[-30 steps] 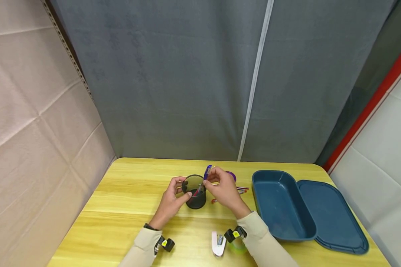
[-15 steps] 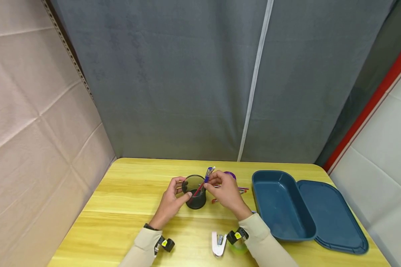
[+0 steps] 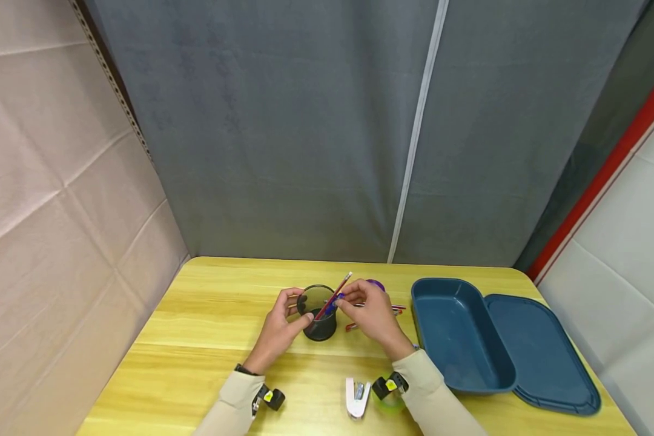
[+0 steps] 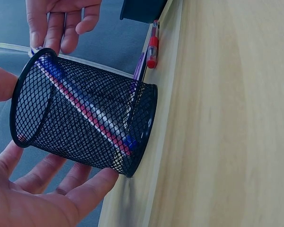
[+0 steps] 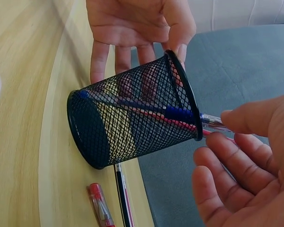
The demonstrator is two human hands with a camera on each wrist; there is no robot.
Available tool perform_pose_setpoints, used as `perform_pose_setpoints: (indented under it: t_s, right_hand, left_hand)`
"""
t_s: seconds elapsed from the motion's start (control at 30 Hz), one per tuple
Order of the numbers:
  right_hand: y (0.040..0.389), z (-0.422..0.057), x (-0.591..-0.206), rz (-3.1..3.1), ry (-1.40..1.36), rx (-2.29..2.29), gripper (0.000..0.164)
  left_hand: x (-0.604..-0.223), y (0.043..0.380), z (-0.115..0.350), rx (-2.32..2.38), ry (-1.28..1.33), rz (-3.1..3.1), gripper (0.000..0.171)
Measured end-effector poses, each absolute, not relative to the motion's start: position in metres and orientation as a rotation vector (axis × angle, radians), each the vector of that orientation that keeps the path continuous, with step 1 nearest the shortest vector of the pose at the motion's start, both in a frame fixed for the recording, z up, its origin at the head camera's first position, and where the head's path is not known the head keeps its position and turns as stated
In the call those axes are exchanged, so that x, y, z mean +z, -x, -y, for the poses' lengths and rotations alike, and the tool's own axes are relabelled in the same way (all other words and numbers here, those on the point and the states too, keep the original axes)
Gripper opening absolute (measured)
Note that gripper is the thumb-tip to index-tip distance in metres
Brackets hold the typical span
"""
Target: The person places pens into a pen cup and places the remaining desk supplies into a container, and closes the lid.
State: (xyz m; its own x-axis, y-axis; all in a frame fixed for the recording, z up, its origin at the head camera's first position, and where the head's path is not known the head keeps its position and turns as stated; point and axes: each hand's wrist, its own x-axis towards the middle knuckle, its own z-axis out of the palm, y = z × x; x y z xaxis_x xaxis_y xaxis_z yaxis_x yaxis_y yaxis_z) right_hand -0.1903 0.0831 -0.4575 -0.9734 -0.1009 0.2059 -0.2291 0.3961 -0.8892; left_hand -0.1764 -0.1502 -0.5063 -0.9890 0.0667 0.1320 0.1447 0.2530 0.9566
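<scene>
My left hand (image 3: 280,330) holds the black mesh pencil cup (image 3: 320,332), thumb at the near rim and fingers along the far side. The cup stands upright on the table. A red pencil (image 3: 342,284) leans inside it, its white eraser end above the rim. Beside the pencil is a blue pen (image 5: 177,113) with a clear end, mostly down in the cup. At the rim, the thumb and fingertips of my right hand (image 3: 375,312) pinch the pen's upper end. The other right fingers curve loosely beside the cup.
Right of the cup lie a red pen (image 4: 153,52) and several pencils, with a purple round thing (image 3: 378,283) behind my right hand. A blue bin (image 3: 458,339) and its lid (image 3: 550,357) are further right. Nearer are a white-and-pink stapler-like thing (image 3: 354,402) and a green ring (image 3: 388,404).
The blue pen has gone down into the cup, and my right hand has lowered slightly with it. The red pencil now shows leaning above the rim. The left hand stays on the cup.
</scene>
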Motion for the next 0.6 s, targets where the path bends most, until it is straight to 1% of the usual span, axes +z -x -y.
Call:
perform_pose_setpoints:
  t_s: [0.6]
  right_hand:
    - [0.192,-0.098,-0.467,2.59,-0.229,1.6,0.018]
  left_hand:
    - [-0.504,0.176,0.15,-1.889,0.183,2.441,0.059]
